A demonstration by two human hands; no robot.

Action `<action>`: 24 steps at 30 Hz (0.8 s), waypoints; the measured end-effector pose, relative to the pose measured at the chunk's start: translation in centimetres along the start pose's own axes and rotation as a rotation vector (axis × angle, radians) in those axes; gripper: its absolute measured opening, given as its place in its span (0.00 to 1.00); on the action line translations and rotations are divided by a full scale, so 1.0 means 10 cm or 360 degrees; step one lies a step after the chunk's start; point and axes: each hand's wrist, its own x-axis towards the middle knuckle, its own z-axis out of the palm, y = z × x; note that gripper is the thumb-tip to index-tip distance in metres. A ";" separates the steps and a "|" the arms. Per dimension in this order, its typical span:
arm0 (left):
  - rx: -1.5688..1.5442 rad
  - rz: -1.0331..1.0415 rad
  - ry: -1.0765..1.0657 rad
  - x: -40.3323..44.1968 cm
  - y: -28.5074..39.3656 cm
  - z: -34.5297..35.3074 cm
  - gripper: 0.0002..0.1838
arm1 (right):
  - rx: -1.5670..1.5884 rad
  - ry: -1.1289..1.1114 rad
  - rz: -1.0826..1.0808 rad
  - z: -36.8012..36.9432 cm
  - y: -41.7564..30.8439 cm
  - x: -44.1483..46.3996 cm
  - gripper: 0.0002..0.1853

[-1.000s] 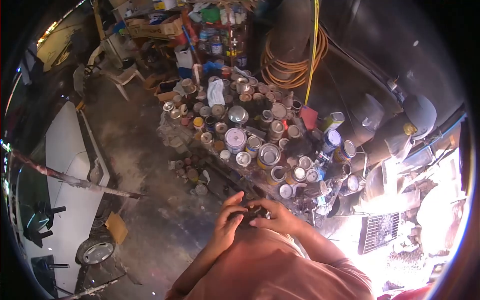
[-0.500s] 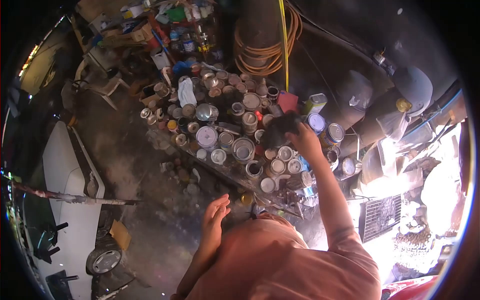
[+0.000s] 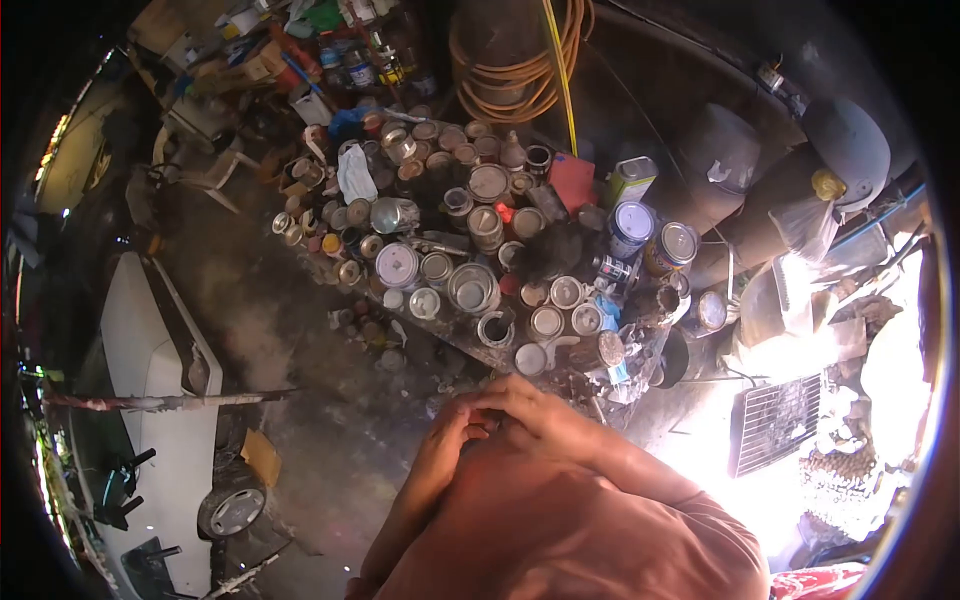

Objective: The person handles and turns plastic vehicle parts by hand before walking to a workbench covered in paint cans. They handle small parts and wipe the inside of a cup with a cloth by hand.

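My left hand and my right hand meet in front of my chest, at the near edge of the table. The fingers of the right hand bend over those of the left, and both look closed. Whatever lies between them, if anything, is hidden. Beyond them, a white round lid or cup and an open tin stand nearest on the table. Farther back, a dark, shaggy black bundle rests among the paint cans, apart from my hands.
Several dusty tins and a large lidded can crowd the table. A purple-lidded can and a red sheet are at its right. A coiled hose hangs behind. A white car panel stands left, a metal grille right.
My right hand has let go of the black bundle and come back towards my chest, meeting the left hand. The bundle stays on the table. The view has shifted slightly.
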 end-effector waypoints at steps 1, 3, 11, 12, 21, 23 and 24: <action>-0.0069 -0.0055 0.0016 0.01 -0.04 0.02 0.17 | -0.0002 0.0024 0.0036 0.03 -0.01 -0.02 0.32; 0.0119 0.0069 -0.0012 0.06 -0.08 0.06 0.14 | -0.0088 0.0080 -0.0023 0.06 0.04 -0.04 0.34; -0.0040 0.0391 0.0405 0.10 -0.01 -0.06 0.04 | -0.0112 0.0125 0.0468 0.18 0.19 -0.07 0.28; -0.0017 0.0374 0.0414 0.09 0.00 -0.09 0.05 | -0.0084 0.0239 0.0321 0.19 0.19 -0.05 0.27; -0.0409 0.0451 0.0285 -0.10 0.04 -0.21 0.08 | 0.0217 -0.0014 0.0495 0.37 0.11 0.29 0.16; -0.0561 0.0479 0.0290 -0.15 0.02 -0.26 0.09 | 0.0310 0.0034 0.0484 0.43 0.14 0.32 0.13; -0.0598 0.0479 0.0287 -0.18 0.04 -0.26 0.10 | 0.0342 -0.0006 0.0467 0.44 0.14 0.34 0.12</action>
